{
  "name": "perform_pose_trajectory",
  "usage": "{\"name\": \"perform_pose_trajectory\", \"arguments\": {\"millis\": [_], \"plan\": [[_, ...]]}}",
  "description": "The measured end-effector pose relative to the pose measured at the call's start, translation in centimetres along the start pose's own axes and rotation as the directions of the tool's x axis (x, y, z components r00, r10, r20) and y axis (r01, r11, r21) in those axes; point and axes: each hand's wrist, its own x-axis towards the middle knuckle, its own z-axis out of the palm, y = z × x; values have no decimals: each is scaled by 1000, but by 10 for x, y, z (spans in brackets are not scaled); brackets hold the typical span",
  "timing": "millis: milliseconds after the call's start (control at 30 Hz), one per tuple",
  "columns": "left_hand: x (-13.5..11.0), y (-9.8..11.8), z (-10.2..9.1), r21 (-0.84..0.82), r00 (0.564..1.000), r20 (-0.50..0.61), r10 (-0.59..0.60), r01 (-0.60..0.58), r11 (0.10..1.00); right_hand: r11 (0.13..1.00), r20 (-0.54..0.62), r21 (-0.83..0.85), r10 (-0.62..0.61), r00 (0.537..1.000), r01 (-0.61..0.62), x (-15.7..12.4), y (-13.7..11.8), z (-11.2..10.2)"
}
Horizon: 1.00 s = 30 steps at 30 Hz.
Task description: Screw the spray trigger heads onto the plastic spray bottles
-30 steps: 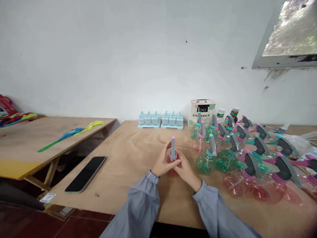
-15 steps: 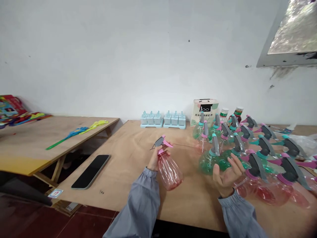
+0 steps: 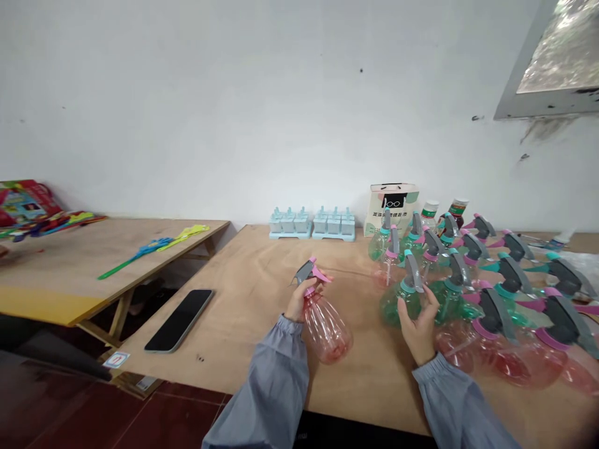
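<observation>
My left hand [image 3: 298, 304] is wrapped round the neck of a clear pink spray bottle [image 3: 326, 327] with a grey and pink trigger head, tilted above the table. My right hand [image 3: 420, 327] is at a green spray bottle [image 3: 392, 305] with a grey and turquoise head. Its thumb lies in front of this bottle and its fingers are by the right side near the neck, thumb and fingers apart. Whether they press on the bottle is hard to tell. Beside it stands another green spray bottle [image 3: 444, 299], and a pink spray bottle [image 3: 456, 343] is right of my wrist.
Several more pink and green spray bottles crowd the right side of the wooden table [image 3: 234, 337]. Along the wall stand light-blue ice-pop moulds [image 3: 290, 224] and a paper bag [image 3: 377, 209]. A phone [image 3: 180, 321] lies at left. Another table [image 3: 60, 268] holds coloured items.
My right hand has moved up and left to the green spray bottle, and its fingers have turned towards the neck. My left hand still holds the pink spray bottle. The view has shifted slightly.
</observation>
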Motion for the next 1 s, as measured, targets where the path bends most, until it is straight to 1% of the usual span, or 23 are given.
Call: {"name": "perform_pose_trajectory", "arguments": {"millis": [67, 133, 200, 267, 300, 367, 433, 467, 533, 600, 633, 700, 767, 833, 867, 1000], "plan": [[-1, 0, 1, 6, 1000, 9, -10, 10, 1000, 995, 37, 16, 99, 994, -100, -3, 6, 2], [-1, -2, 2, 6, 1000, -27, -12, 12, 1000, 986, 50, 8, 165, 985, -166, -5, 11, 3], [0, -5, 3, 11, 997, -61, 48, -47, 999, 980, 69, 3, 197, 978, -198, -6, 15, 5], [0, -7, 3, 30, 991, -59, 118, -117, 993, 978, 93, 2, 209, 973, -210, -7, 18, 6], [0, -8, 3, 48, 992, -42, 122, -120, 992, 977, 107, 3, 213, 971, -214, -8, 18, 6], [-1, -8, 3, 85, 997, -20, 78, -76, 994, 976, 131, 8, 217, 967, -220, -9, 19, 7], [-1, -9, 4, 98, 998, -32, 49, -46, 994, 976, 146, 19, 211, 967, -216, -10, 18, 7], [-1, -9, 3, 92, 996, -50, 69, -64, 994, 978, 150, 24, 201, 968, -207, -11, 18, 8], [1, -10, 2, 82, 986, -84, 146, -139, 987, 984, 150, 27, 168, 974, -174, -12, 18, 9], [2, -10, 1, 78, 972, -90, 215, -209, 975, 990, 141, 18, 137, 981, -141, -14, 18, 11], [2, -9, 0, 72, 970, -81, 231, -225, 972, 991, 135, 12, 127, 983, -130, -15, 18, 13], [2, -8, 0, 41, 974, -54, 218, -216, 975, 992, 135, 5, 121, 983, -123, -16, 17, 15], [0, -6, 2, 18, 985, -47, 164, -163, 986, 993, 145, 9, 116, 983, -119, -18, 14, 16], [-1, -5, 3, 12, 992, -62, 112, -112, 994, 993, 163, 16, 115, 980, -120, -18, 11, 17], [-1, -5, 4, 3, 991, -77, 110, -110, 994, 992, 172, 19, 118, 978, -123, -19, 10, 17], [0, -4, 4, -34, 969, -136, 208, -214, 976, 988, 207, 30, 143, 968, -153, -19, 6, 17]]}}
